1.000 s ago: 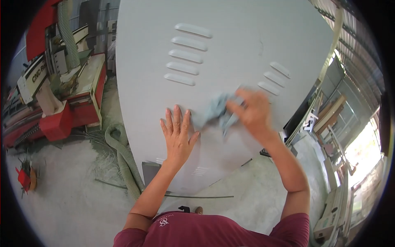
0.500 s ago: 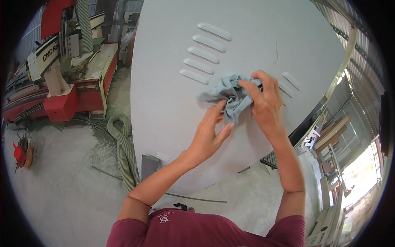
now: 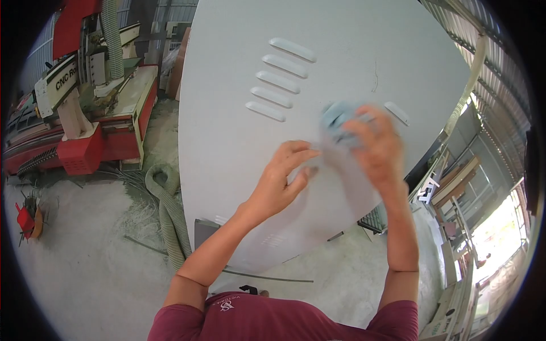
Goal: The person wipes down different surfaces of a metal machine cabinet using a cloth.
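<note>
A large light grey panel (image 3: 227, 153) with raised louvre slots (image 3: 278, 74) stands in front of me. My right hand (image 3: 378, 148), smeared by motion, grips a bunched blue-grey cloth (image 3: 340, 118) over the panel, near the right group of slots (image 3: 397, 113). Left of the cloth and a little lower is my left hand (image 3: 284, 176), with bent fingers apart and nothing between them. Whether its fingertips touch the panel I cannot tell. A thin crack-like line (image 3: 375, 78) shows on the panel above my right hand.
A red and white CNC machine (image 3: 79, 128) stands at the left. A ribbed hose (image 3: 168, 210) lies on the concrete floor (image 3: 96, 267) beside the panel's lower left edge. Red and brown objects (image 3: 28, 220) sit at the far left. Boards (image 3: 456, 182) lean at the right.
My left hand has come away from the cloth. The cloth is bunched smaller in my right hand. Compared with the earliest frame, my left hand has lifted from lying flat on the panel.
</note>
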{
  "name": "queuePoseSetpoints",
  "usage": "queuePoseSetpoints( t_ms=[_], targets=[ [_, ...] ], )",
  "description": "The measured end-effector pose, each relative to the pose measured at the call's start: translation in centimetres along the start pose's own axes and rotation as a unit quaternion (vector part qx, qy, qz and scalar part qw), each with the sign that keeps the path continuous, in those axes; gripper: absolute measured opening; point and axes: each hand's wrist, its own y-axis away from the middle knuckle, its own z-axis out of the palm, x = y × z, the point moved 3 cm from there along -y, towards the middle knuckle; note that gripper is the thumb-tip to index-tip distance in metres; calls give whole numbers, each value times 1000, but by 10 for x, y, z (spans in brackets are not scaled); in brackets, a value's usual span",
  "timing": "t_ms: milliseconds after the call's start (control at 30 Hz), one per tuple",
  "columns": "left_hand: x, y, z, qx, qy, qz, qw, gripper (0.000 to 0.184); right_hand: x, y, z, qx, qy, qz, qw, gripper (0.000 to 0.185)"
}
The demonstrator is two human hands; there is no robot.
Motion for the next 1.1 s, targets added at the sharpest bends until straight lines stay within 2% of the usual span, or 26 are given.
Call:
queuePoseSetpoints(
  t_ms=[33,67,100,133,167,233,300,367,467,567,600,667,700,733,800,833,900,967,1033,1100],
  targets=[
    [2,3,-4,61,-146,65,985,46,10,-9,-16,85,66,19,994,45],
    [0,5,-4,61,-145,64,986,46,20,-17,-29,168,131,39,976,48],
    [1,9,-7,139,-233,77,959,49,27,-25,-26,166,130,38,977,48],
    [2,14,-11,215,-318,89,919,51,32,-31,-24,214,176,32,960,52],
    [-3,17,-12,211,-328,70,918,54,34,-32,-20,261,221,25,939,55],
    [-11,23,-15,213,-354,50,909,58,25,-24,18,184,209,-50,959,56],
    [-18,28,-19,215,-381,30,899,61,-14,0,60,78,155,-170,970,40],
    [-26,33,-23,182,-404,-3,897,67,-39,28,98,-5,42,-283,958,34],
    [-33,37,-26,166,-408,-5,898,68,-28,1,84,49,77,-272,958,36],
    [-35,41,-25,154,-420,-29,894,69,-7,-52,30,170,166,-139,961,50],
    [-35,42,-24,156,-420,-30,894,69,-9,-56,28,170,165,-142,961,50],
    [-37,47,-23,150,-410,-32,899,70,-13,-64,24,227,140,-86,960,44],
    [-38,50,-25,155,-412,-33,897,70,-21,-58,35,200,160,-135,957,38],
    [-40,53,-25,148,-414,-39,897,70,-28,-49,45,202,158,-141,956,38],
    [-44,59,-28,151,-418,-45,895,71,-46,-33,68,80,97,-274,953,32],
    [-45,62,-28,147,-418,-47,895,71,-47,-36,63,78,102,-274,953,26],
    [-49,66,-29,147,-419,-54,895,71,-26,-56,47,152,124,-248,949,30],
    [-52,68,-27,143,-426,-50,892,72,-9,-83,22,201,185,-141,951,50],
    [-54,70,-25,145,-424,-53,892,72,-8,-108,0,258,182,-81,945,50],
    [-57,73,-23,144,-422,-57,893,73,-12,-130,3,277,170,-101,941,48]
  ],
)
